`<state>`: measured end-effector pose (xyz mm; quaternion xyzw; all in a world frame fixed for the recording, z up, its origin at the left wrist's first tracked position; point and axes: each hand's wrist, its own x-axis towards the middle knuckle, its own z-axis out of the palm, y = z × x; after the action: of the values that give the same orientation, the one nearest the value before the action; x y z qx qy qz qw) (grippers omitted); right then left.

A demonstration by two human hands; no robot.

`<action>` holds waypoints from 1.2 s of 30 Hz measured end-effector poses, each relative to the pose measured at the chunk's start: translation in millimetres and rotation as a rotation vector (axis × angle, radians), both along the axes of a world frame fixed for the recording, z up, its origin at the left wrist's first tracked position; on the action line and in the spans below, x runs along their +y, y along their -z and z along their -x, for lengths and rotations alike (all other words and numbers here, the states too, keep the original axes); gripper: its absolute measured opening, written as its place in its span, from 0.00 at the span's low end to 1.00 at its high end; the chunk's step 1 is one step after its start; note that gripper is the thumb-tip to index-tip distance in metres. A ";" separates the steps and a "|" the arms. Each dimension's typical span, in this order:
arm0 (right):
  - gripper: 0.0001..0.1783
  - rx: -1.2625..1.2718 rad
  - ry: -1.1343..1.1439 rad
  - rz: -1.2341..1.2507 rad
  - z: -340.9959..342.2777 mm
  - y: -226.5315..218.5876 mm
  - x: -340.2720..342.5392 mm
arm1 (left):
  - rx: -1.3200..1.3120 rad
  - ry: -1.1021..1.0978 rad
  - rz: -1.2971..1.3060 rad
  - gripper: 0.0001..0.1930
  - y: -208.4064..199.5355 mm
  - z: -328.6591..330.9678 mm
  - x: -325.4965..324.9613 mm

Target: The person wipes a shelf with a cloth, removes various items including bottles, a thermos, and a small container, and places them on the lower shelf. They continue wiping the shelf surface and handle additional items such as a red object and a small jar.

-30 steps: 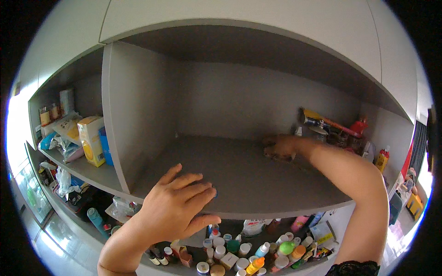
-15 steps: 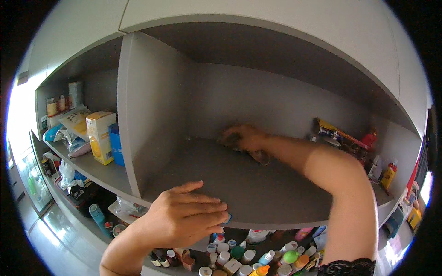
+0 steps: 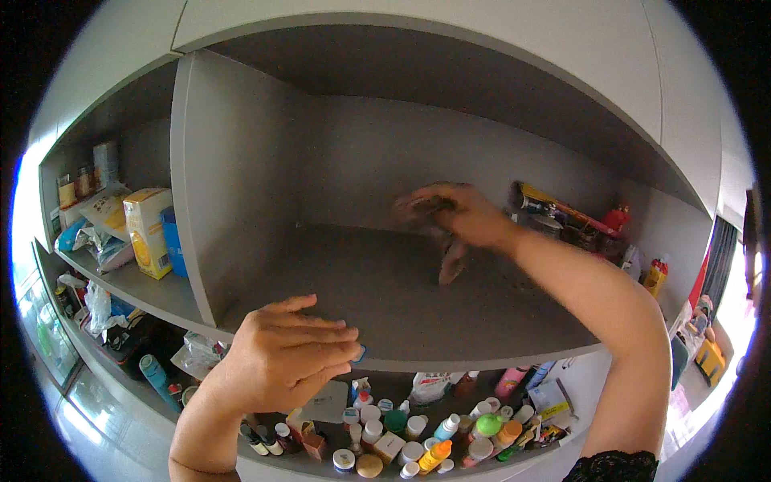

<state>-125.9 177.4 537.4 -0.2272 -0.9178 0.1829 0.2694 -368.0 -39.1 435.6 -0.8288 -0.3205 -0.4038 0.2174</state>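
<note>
My right hand [image 3: 466, 215] reaches deep into a grey cupboard shelf [image 3: 385, 297] and is closed on a dark cloth [image 3: 450, 259]. The cloth hangs from the hand onto the shelf near the back wall and looks blurred. My left hand [image 3: 281, 361] lies flat on the shelf's front edge, fingers stretched to the right and holding nothing. The shelf surface between the two hands is bare.
Packets and bottles [image 3: 578, 221] crowd the shelf's right end. Left of a grey divider panel [image 3: 233, 185], a yellow box [image 3: 148, 229] and bags stand in another compartment. Below the shelf, several small bottles and jars [image 3: 418, 438] are packed close together.
My right hand has swept the cloth leftward from the right part of the shelf to the middle of the back. My left hand has stayed on the front edge.
</note>
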 end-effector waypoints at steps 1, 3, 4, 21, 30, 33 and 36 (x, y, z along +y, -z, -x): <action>0.24 0.037 0.034 -0.245 -33.5 9.4 45.9 | 0.005 0.024 -0.002 0.06 -1.5 -4.6 1.3; 0.19 -0.181 0.306 -0.350 -51.2 13.5 52.0 | 0.011 0.027 -0.001 0.06 -4.9 -5.7 0.4; 0.19 -0.304 0.415 -0.247 -54.3 19.5 44.3 | 0.009 0.030 -0.007 0.06 -4.2 -5.6 0.3; 0.31 -0.211 0.098 0.017 40.8 16.4 -57.6 | -0.127 -0.014 -0.369 0.03 23.5 8.8 -20.9; 0.29 -0.071 -0.227 -0.318 58.9 53.0 -111.5 | -0.875 0.421 0.316 0.07 99.1 -7.8 -61.1; 0.28 -0.017 -0.347 -0.237 60.4 53.1 -133.4 | -1.405 0.796 0.941 0.09 111.3 -28.3 -55.6; 0.27 0.041 -0.441 -0.240 83.6 44.3 -127.4 | -1.657 0.827 1.208 0.07 95.5 -29.4 -49.9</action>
<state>-209.5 50.0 493.1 0.0160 -0.9547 0.1315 0.2666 -338.6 -88.9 340.0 -0.3147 -0.2097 -0.6525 -0.6567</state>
